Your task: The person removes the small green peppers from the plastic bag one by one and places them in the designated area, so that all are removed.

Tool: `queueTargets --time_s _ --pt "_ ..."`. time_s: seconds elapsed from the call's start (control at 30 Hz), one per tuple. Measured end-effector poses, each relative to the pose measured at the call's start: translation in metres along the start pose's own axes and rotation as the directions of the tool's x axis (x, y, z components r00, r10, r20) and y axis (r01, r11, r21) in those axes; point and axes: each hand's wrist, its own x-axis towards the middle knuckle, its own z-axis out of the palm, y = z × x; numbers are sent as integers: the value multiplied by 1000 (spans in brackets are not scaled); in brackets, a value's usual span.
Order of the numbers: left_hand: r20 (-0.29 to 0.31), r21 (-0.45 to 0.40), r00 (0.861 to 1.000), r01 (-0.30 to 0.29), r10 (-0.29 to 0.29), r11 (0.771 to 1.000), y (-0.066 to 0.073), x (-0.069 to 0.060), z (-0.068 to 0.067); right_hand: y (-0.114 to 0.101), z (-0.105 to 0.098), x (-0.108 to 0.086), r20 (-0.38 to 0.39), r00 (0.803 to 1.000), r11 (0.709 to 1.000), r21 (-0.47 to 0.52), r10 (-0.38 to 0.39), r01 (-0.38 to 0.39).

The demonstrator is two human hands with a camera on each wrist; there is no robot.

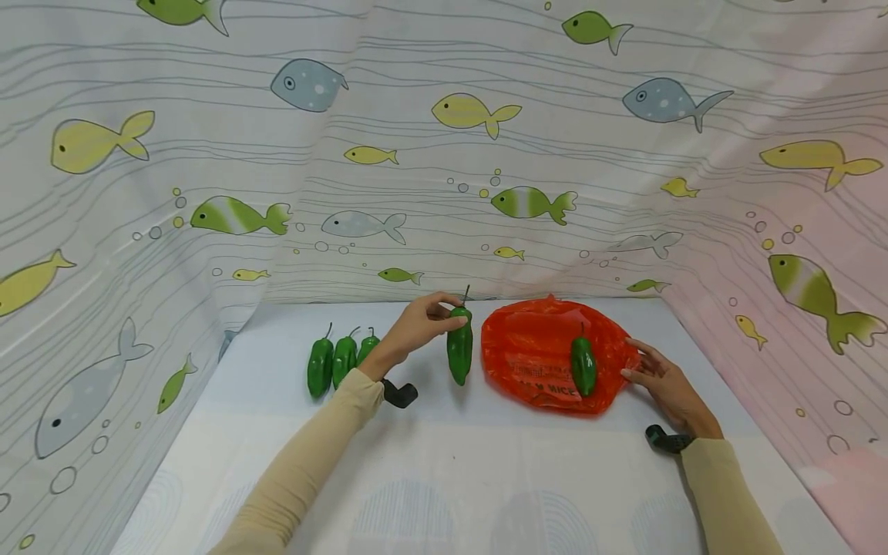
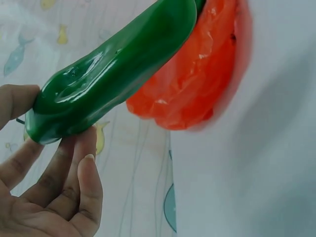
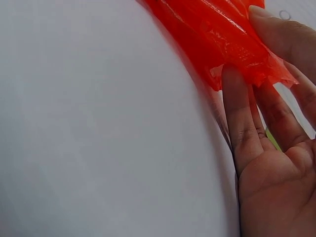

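My left hand pinches a green pepper near its stem end, and the pepper hangs tip down just left of a red plastic bag. In the left wrist view the held pepper looks large and glossy, with thumb and fingertips at its stem end. My right hand grips the right edge of the bag. The right wrist view shows the crinkled bag edge between thumb and fingers. Another green pepper lies at the bag's right part; whether inside or on top, I cannot tell.
Three green peppers stand in a row at the left: one pepper, a second pepper and a third pepper partly hidden by my left hand. They lie on a white table. A fish-patterned curtain surrounds the table's back and sides.
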Motion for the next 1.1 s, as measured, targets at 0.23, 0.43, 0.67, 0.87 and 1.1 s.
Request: queueTargets --time_s 0.23,0.43,0.67,0.87,1.1 --pt "-25 49 1000 0 1 999 -8 -10 -10 1 0 -1 10 1000 1000 2 -11 11" --pt "-49 61 998 32 -29 998 -18 -17 -21 1 0 -1 13 1000 1000 -11 -11 11" --pt "-65 75 996 72 -67 995 -29 -26 -32 -1 -1 -1 13 1000 1000 -25 -13 14" --pt "-72 110 994 94 -86 989 -39 -33 -41 0 -1 0 13 1000 1000 -25 -1 1" --pt "-68 148 992 112 -103 983 -47 -39 -50 0 -1 0 4 1000 999 -36 15 -15"
